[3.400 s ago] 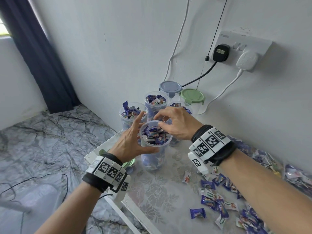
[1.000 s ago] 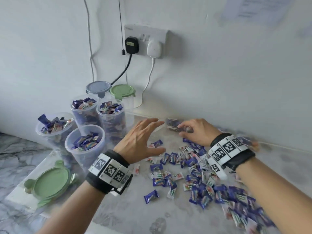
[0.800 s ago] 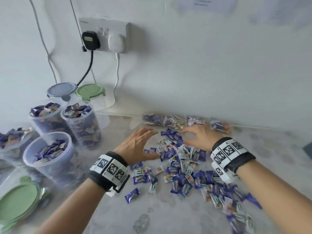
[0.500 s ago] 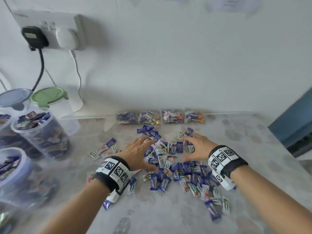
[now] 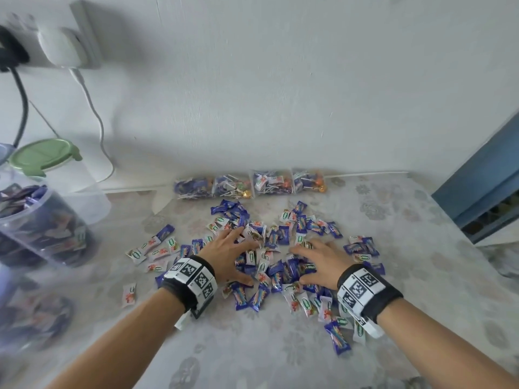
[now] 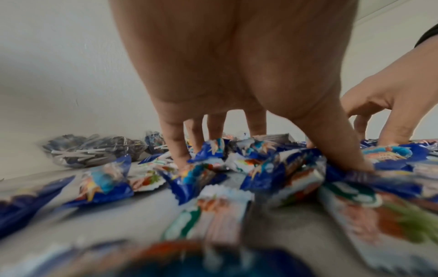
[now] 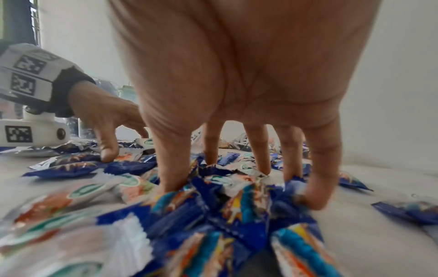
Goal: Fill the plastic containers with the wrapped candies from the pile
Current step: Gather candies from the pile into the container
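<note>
A pile of blue and white wrapped candies (image 5: 276,265) lies spread on the patterned table (image 5: 280,349). My left hand (image 5: 238,255) and right hand (image 5: 310,262) rest side by side on the pile, palms down, fingers spread. In the left wrist view my fingers (image 6: 176,148) stand with their tips dug into the candies (image 6: 279,168). The right wrist view shows my fingers (image 7: 174,168) likewise pressed into the wrappers (image 7: 227,202), none lifted. At the far left stands a clear plastic container (image 5: 42,223) full of candies. Behind it is one with a green lid (image 5: 42,157).
Several clear bags of lollipops (image 5: 250,185) lie along the wall behind the pile. A wall socket with plugs (image 5: 61,43) and hanging cables is at upper left. A blue door or panel (image 5: 483,186) stands beyond the table's right edge. Another blurred container (image 5: 31,313) sits lower left.
Both hands left the filled container, moved right to the pile and came down onto the candies. The head view swung right, so the containers slid to the left edge.
</note>
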Action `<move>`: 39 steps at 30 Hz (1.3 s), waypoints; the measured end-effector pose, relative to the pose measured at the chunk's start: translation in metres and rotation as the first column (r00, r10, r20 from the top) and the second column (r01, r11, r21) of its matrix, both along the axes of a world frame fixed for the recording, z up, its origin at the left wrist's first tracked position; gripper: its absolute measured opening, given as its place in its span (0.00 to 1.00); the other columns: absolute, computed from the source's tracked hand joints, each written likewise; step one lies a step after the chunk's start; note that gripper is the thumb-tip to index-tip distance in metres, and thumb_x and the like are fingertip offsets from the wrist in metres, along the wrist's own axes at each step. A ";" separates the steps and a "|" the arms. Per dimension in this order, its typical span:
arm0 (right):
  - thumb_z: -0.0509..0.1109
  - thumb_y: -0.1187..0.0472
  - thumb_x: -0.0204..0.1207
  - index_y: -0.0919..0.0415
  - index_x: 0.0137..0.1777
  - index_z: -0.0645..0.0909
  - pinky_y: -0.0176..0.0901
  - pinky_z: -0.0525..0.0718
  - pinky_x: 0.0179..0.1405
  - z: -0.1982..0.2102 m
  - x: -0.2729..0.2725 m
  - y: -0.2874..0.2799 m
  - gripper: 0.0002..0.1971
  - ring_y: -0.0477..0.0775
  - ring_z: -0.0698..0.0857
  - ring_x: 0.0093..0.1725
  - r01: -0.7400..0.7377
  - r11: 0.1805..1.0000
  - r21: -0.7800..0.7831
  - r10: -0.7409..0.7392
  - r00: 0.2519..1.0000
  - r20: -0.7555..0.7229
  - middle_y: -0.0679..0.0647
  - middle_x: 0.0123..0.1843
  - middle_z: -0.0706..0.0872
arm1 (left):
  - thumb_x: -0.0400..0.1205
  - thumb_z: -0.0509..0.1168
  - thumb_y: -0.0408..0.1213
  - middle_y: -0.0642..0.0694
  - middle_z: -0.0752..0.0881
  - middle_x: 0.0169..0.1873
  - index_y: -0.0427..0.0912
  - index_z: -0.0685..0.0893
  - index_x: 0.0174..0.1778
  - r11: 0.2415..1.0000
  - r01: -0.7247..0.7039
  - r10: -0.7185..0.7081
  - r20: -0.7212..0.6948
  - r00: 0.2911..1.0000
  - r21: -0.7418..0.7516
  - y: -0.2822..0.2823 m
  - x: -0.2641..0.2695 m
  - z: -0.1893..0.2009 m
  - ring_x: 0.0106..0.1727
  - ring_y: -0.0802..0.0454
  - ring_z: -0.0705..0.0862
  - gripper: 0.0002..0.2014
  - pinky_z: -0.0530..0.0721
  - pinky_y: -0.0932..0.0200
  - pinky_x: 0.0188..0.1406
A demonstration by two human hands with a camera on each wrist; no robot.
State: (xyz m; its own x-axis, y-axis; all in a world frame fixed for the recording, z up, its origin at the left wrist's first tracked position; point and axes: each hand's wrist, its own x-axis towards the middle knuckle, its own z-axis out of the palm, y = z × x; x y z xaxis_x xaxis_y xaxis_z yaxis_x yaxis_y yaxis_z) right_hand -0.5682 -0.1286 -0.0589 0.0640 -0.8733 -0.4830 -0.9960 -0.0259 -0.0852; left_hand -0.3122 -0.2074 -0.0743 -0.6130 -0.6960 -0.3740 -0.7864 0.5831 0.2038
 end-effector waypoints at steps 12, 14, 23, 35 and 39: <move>0.72 0.57 0.78 0.49 0.76 0.74 0.53 0.78 0.62 -0.002 0.011 -0.002 0.26 0.61 0.77 0.64 0.010 0.997 -0.081 -0.001 0.994 0.113 0.56 0.65 0.76 | 0.78 0.72 0.55 0.48 0.76 0.54 0.56 0.81 0.69 0.999 0.010 -0.004 -0.122 0.993 0.046 -0.011 -0.004 0.010 0.55 0.47 0.75 0.24 0.76 0.56 0.55; 0.73 0.58 0.77 0.51 0.74 0.75 0.51 0.78 0.60 0.000 0.012 -0.005 0.25 0.60 0.78 0.63 0.013 0.996 -0.086 -0.002 0.992 0.127 0.56 0.64 0.76 | 0.78 0.73 0.52 0.49 0.77 0.52 0.54 0.83 0.68 0.998 0.011 -0.001 -0.158 0.987 0.060 -0.012 -0.004 0.012 0.51 0.51 0.75 0.22 0.74 0.59 0.51; 0.72 0.63 0.77 0.58 0.72 0.79 0.48 0.79 0.61 0.012 0.012 -0.011 0.22 0.59 0.81 0.64 0.075 0.987 -0.139 -0.042 0.972 0.230 0.60 0.65 0.83 | 0.79 0.74 0.46 0.46 0.86 0.56 0.50 0.86 0.66 0.995 -0.027 0.052 -0.272 0.961 0.093 -0.016 0.002 0.017 0.52 0.51 0.80 0.19 0.77 0.59 0.52; 0.74 0.66 0.74 0.62 0.47 0.85 0.32 0.73 0.36 0.046 0.026 -0.024 0.04 0.51 0.81 0.42 0.028 0.947 -0.319 0.087 0.936 0.341 0.51 0.42 0.85 | 0.77 0.76 0.42 0.48 0.88 0.52 0.45 0.88 0.60 0.991 -0.129 0.130 -0.439 0.889 0.031 -0.018 0.025 0.039 0.47 0.56 0.84 0.15 0.80 0.72 0.47; 0.75 0.64 0.73 0.61 0.45 0.84 0.42 0.78 0.40 0.059 0.040 -0.033 0.03 0.52 0.83 0.41 -0.007 0.935 -0.355 0.142 0.923 0.357 0.54 0.42 0.87 | 0.77 0.77 0.42 0.50 0.88 0.51 0.44 0.89 0.59 0.986 -0.165 0.155 -0.470 0.869 0.021 -0.015 0.044 0.060 0.46 0.57 0.84 0.15 0.75 0.81 0.42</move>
State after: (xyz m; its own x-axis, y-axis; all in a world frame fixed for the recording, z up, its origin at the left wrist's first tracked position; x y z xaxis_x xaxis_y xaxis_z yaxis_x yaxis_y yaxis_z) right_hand -0.5286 -0.1612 0.0000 0.2503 -0.9644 -0.0848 -0.8869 -0.1932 -0.4197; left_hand -0.2683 -0.2229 -0.0146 -0.5924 -0.8036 -0.0571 -0.6846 0.4648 0.5615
